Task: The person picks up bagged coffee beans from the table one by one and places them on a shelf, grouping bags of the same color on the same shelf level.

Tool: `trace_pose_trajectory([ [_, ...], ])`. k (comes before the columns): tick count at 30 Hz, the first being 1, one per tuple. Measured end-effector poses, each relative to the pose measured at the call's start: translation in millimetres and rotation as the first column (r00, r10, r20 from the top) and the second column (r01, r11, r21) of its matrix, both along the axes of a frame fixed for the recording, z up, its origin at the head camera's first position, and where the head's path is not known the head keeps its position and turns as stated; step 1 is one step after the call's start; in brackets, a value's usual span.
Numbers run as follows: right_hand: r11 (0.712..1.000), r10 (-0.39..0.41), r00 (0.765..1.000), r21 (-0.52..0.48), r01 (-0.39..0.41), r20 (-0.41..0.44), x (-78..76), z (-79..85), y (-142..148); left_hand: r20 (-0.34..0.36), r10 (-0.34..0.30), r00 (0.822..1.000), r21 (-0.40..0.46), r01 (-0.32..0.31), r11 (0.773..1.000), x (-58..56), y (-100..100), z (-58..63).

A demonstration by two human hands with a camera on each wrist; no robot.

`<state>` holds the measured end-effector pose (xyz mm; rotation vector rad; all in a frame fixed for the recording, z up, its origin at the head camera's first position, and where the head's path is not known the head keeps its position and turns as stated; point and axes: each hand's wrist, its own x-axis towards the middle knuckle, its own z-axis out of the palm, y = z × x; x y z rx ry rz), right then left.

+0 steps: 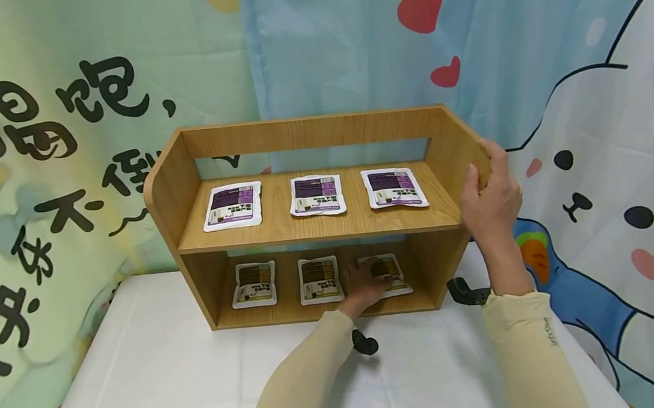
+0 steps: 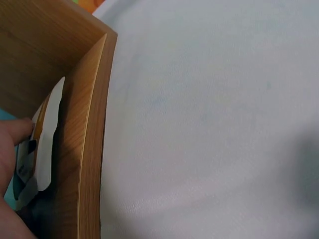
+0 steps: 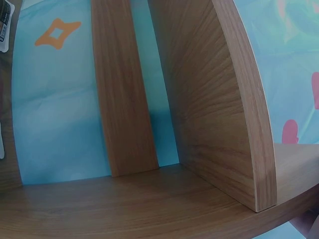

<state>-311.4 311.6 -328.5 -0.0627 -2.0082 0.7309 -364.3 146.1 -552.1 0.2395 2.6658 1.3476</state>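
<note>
A small two-tier wooden shelf stands on a white-covered table. My left hand reaches into its lower tier and holds the right-hand packet, brown and white, covering part of it. In the left wrist view, that packet's pale side is tilted up from the board, with the thumb and a finger at its opposite ends. With my right hand I grip the shelf's right side panel, the thumb at its front edge and the fingers round the outer face.
Two more brown-and-white packets, left and middle, lie on the lower tier. Three purple-and-white packets, left, middle and right, lie spaced along the upper tier. A printed curtain hangs close behind.
</note>
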Motion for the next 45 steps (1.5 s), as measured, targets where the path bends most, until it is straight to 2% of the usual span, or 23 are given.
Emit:
trace_pose_trajectory([
  [6, 1.0, 0.018, 1.0, -0.013, -0.018, 0.022, -2.1, -1.6, -6, -0.018, -0.001, 1.0, -0.04, 0.0, 0.999, -3.2, -8, -2.1],
  [10, 1.0, 0.025, 1.0, -0.005, -0.025, 0.012, -3.9, -2.9, -10, -0.019, -0.002, 1.0, -0.035, 0.002, 0.999, -2.2, -15, -0.3],
  [18, 1.0, 0.022, 1.0, 0.0, -0.022, -0.006, -7.3, -3.0, -13, -0.077, -0.042, 0.996, 0.042, 0.046, 0.998, 1.4, -26, 12.3],
  [25, 1.0, 0.012, 1.0, 0.003, -0.012, -0.015, -5.9, -2.9, -11, -0.133, -0.125, 0.983, 0.094, 0.138, 0.986, 9.1, -41, 25.8],
  [29, 1.0, 0.005, 1.0, -0.002, -0.005, -0.004, -5.7, -2.4, -8, -0.179, -0.222, 0.958, 0.124, 0.246, 0.961, 16.4, -60, 32.6],
  [34, 1.0, -0.001, 1.0, 0.01, 0.001, -0.014, -5.3, -0.6, -6, -0.221, -0.362, 0.906, 0.083, 0.388, 0.918, 28.8, -88, 49.1],
  [38, 1.0, -0.007, 1.0, 0.016, 0.007, -0.019, -4.2, -0.7, -3, -0.217, -0.434, 0.874, 0.023, 0.449, 0.893, 39.4, -112, 56.8],
  [41, 1.0, -0.005, 1.0, 0.016, 0.005, -0.008, -3.0, -1.3, -2, -0.219, -0.475, 0.852, -0.011, 0.485, 0.874, 46.8, -132, 55.8],
  [43, 1.0, -0.003, 1.0, 0.016, 0.003, 0.0, -2.5, -1.8, -1, -0.212, -0.491, 0.845, -0.026, 0.498, 0.867, 53.2, -147, 55.2],
  [45, 1.0, 0.0, 1.0, 0.017, 0.0, 0.002, -2.5, -2.2, 0, -0.206, -0.494, 0.845, -0.042, 0.496, 0.867, 59.8, -164, 54.7],
])
